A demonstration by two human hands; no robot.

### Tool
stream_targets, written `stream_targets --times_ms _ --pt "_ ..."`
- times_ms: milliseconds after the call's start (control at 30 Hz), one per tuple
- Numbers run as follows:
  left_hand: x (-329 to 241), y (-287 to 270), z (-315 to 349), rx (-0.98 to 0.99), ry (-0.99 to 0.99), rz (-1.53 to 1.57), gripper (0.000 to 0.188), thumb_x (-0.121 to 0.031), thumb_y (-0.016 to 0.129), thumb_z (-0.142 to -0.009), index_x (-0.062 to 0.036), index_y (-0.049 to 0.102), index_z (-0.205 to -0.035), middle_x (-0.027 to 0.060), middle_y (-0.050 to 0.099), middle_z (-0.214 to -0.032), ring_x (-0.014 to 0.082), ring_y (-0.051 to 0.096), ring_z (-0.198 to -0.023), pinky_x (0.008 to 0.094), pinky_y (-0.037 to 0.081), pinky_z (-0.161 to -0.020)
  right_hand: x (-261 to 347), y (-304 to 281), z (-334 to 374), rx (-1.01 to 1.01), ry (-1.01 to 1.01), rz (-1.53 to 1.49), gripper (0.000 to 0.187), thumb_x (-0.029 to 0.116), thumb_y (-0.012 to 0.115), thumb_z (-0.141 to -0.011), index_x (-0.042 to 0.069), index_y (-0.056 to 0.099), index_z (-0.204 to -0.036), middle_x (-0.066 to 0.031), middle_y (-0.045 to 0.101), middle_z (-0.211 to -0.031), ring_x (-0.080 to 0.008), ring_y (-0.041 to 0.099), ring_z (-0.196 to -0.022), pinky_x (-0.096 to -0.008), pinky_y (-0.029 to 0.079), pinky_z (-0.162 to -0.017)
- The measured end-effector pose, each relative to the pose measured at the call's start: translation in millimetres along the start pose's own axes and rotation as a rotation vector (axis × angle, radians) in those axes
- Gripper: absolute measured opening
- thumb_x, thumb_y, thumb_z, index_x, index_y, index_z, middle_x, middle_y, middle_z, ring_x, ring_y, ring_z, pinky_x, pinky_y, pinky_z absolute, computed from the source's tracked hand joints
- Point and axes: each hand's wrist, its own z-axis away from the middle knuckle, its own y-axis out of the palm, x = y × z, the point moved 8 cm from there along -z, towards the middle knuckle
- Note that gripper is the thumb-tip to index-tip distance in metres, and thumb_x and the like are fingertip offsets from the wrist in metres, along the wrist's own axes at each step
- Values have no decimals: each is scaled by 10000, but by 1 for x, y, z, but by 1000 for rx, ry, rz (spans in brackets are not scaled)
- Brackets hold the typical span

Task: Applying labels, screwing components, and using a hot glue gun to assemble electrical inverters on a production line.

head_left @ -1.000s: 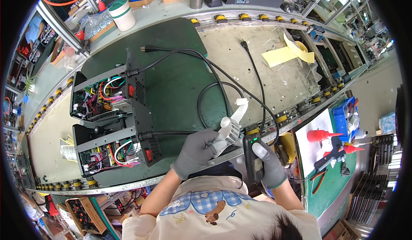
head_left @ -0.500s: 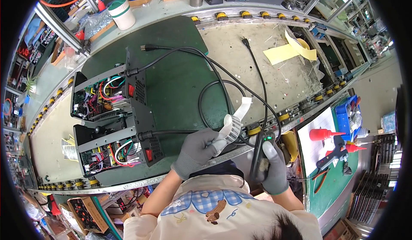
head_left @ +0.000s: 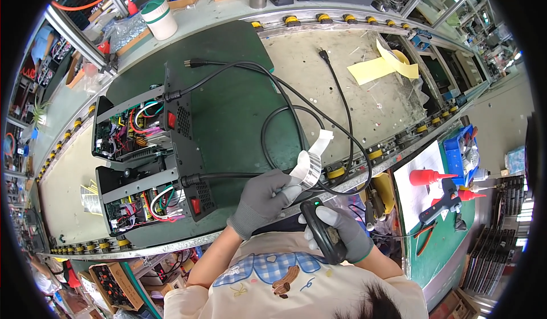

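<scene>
My gray-gloved left hand [head_left: 261, 198] pinches a curled strip of white printed labels [head_left: 308, 169], its loose end sticking up. My right hand [head_left: 352, 234], gloved too, is wrapped round a black handheld barcode scanner [head_left: 323, 233] with a small green light, just below the labels. Left of my hands, two open-sided black metal units [head_left: 196, 131] stand one behind the other, wires and circuit boards showing, each with a red switch. A black power cord [head_left: 268, 75] runs from the far unit; the near unit's cord [head_left: 228, 176] passes behind my left hand.
A green mat [head_left: 239, 119] lies under the units on a roller conveyor line [head_left: 325, 18]. Yellow paper strip [head_left: 376, 68] curls at the far right. On the right side table are red squeeze bottles [head_left: 424, 177], a glue gun [head_left: 439, 204] and a blue bin [head_left: 460, 158].
My right hand has brought the scanner left and nearer my body, away from the looped cord. The left hand keeps the label strip in nearly the same place.
</scene>
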Motion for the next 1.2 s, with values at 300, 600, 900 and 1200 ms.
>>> stream_targets --times_ms 300,600,900,1200 --pt "0 0 1 32 -11 33 198 -102 645 -781 -38 650 -969 100 576 -788 204 562 -693 295 442 -649 25 -13 -5 -77 -282 160 486 429 561 -843 10 576 -1089 -75 636 -785 -126 613 -637 -232 500 -565" --pt "10 9 3 97 -44 43 204 -84 643 -764 -24 643 -959 111 576 -787 211 571 -701 301 451 -644 47 -21 -15 -143 -485 78 478 392 559 -863 14 514 -1153 -65 621 -859 -106 584 -759 -236 459 -682" --pt "2 1 2 20 -27 48 185 -99 651 -782 -25 660 -952 90 566 -743 178 533 -657 285 431 -616 47 -34 28 -310 -643 84 445 375 515 -886 -5 536 -1116 -83 618 -905 -121 617 -777 -229 508 -671" --pt "-9 0 -1 3 27 -20 177 -129 658 -789 -51 672 -947 93 552 -713 208 527 -639 299 424 -600 -7 -6 0 -11 47 -66 389 289 526 -899 -51 551 -1084 -135 637 -812 -197 647 -646 -273 555 -582"
